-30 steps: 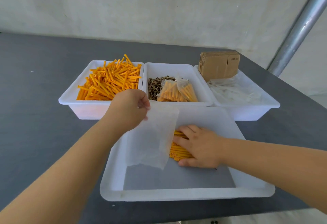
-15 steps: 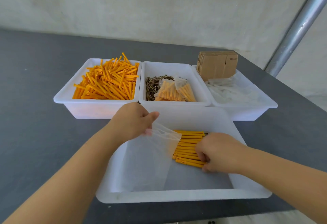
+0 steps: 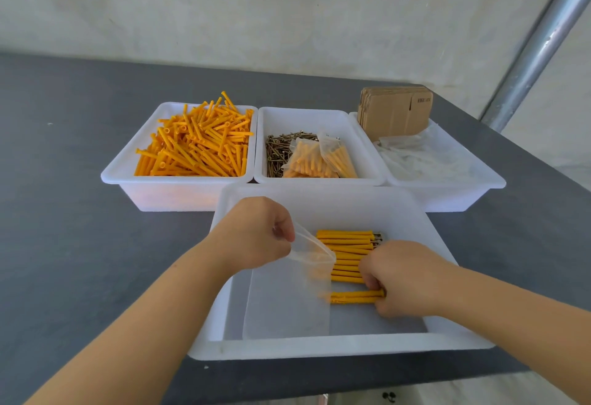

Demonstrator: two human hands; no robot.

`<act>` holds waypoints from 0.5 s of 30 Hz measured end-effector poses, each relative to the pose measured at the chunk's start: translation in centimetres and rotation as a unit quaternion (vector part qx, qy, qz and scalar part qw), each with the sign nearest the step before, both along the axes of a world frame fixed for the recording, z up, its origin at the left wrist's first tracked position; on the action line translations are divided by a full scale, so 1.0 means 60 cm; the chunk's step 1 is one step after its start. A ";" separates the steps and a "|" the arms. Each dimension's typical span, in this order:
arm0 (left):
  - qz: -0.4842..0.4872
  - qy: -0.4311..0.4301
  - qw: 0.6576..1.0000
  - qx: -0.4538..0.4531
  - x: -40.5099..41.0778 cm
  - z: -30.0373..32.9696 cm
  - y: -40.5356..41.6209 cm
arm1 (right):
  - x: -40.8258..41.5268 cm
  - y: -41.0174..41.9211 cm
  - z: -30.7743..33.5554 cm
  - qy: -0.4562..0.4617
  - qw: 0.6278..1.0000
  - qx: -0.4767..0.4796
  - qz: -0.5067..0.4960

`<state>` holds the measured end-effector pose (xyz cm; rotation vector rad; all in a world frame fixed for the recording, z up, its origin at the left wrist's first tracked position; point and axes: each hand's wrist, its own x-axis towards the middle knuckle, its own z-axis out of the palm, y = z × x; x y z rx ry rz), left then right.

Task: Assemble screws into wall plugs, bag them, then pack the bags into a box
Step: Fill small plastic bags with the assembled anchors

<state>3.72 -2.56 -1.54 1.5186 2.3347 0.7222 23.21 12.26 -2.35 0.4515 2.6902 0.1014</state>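
Observation:
In the near white tray point(image 3: 319, 345) my left hand point(image 3: 256, 233) pinches the mouth of a clear plastic bag point(image 3: 287, 296), holding it open toward the right. My right hand point(image 3: 399, 276) is closed on a couple of orange plugs with screws point(image 3: 351, 297), their tips pointing at the bag's mouth. A row of assembled orange plugs point(image 3: 347, 252) lies on the tray floor between my hands; screw heads stick out at its right end.
Three white bins stand behind: loose orange plugs point(image 3: 195, 145) on the left, screws point(image 3: 279, 148) with two filled bags point(image 3: 319, 158) in the middle, empty bags point(image 3: 425, 155) and flat cardboard boxes point(image 3: 395, 110) on the right. A metal pole point(image 3: 540, 37) rises at right. The table edge is near.
My left hand lowered the bag from upright and opened its mouth. My right hand closed on a couple of plugs and drew them out of the row toward the bag.

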 end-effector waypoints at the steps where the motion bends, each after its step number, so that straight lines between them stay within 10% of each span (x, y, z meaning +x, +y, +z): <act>1: -0.004 -0.009 1.000 0.000 0.000 -0.001 0.001 | 0.002 0.001 0.004 0.002 1.000 -0.011 -0.003; 15: -0.042 -0.039 0.998 -0.002 -0.003 -0.001 -0.001 | -0.002 0.086 0.121 0.266 0.906 -0.276 -0.183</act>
